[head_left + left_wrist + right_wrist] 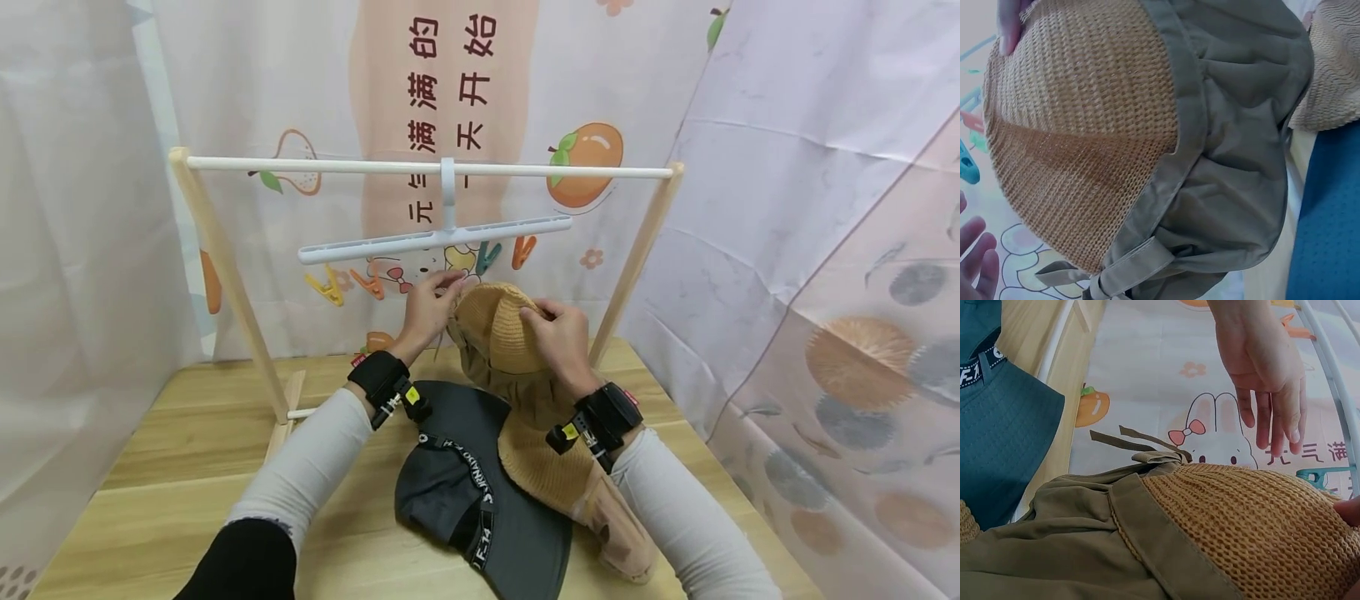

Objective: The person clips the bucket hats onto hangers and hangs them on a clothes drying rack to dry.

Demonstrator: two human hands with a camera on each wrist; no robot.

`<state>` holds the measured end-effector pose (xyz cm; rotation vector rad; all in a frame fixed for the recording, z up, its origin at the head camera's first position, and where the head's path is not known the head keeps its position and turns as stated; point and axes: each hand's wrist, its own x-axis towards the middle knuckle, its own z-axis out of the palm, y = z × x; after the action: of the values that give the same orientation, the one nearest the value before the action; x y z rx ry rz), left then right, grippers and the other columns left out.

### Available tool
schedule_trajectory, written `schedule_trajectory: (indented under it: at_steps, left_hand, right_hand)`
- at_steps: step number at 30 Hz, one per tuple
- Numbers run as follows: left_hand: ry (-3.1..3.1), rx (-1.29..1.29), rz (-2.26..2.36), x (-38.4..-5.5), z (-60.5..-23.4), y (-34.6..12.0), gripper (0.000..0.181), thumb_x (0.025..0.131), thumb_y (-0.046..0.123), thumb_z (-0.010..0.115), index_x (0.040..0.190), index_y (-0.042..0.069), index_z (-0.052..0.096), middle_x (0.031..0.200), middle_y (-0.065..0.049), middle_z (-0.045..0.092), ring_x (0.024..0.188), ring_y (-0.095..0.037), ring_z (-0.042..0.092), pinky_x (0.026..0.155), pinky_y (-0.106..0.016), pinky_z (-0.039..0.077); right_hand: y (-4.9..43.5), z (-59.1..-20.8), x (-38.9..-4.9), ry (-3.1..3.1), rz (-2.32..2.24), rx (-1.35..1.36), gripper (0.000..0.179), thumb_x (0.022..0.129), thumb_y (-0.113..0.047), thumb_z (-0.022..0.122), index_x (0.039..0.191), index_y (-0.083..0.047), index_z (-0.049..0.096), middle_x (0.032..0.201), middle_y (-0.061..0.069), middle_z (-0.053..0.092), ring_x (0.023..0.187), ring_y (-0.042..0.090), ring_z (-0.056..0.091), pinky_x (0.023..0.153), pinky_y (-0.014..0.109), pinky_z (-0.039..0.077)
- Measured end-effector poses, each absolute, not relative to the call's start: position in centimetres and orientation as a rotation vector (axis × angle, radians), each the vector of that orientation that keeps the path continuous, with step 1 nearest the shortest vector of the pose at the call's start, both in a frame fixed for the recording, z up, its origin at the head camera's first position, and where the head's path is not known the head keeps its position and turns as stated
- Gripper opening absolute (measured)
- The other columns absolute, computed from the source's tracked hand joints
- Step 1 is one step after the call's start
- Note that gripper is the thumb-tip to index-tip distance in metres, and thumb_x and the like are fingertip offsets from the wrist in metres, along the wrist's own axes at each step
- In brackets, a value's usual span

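Observation:
A sun hat [512, 333] with a tan woven crown and an olive fabric brim is held up below the hanger. My right hand [564, 335] pinches the crown between thumb and fingers; in the right wrist view the thumb [1350, 511] presses the weave at the edge. Beside the hat's left side is my left hand [429, 312], its fingers extended and apart from the hat in the right wrist view. Olive ties [1138, 440] with a knot hang from the brim.
A pale hanger [375, 247] with several coloured clips, such as a yellow clip [326, 287], hangs from a white rod [315, 166] on a wooden stand. On the table [150, 492] lie a dark cap [442, 492] and another tan hat [543, 467].

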<state>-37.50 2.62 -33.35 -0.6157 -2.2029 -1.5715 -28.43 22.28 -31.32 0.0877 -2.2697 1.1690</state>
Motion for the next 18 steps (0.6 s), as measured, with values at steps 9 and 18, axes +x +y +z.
schedule_trajectory:
  at_steps: [9,18]
  left_hand:
    - [-2.186,-0.654,-1.669,-38.6,-33.4,3.0,0.026,0.098,0.016,0.059,0.121,0.006,0.068,0.118,-0.013,0.068,0.108,-0.026,0.062,0.082,-0.032,0.048]
    - [-2.305,-0.8,-1.546,-38.9,-33.3,3.9,0.033,0.095,0.019,0.064,0.124,0.004,0.066,0.122,-0.014,0.068,0.111,-0.029,0.063,0.12,-0.049,0.017]
  right_hand:
    - [22.5,-31.5,-29.0,-2.268,1.172,0.09,0.021,0.091,-0.019,0.07,0.101,-0.002,0.077,0.095,0.018,0.075,0.084,0.029,0.069,0.072,0.033,0.051]
    - [22.2,-31.5,-29.3,-2.263,1.188,0.122,0.021,0.091,-0.02,0.071,0.1,-0.002,0.077,0.096,0.017,0.075,0.083,0.028,0.069,0.071,0.033,0.052]
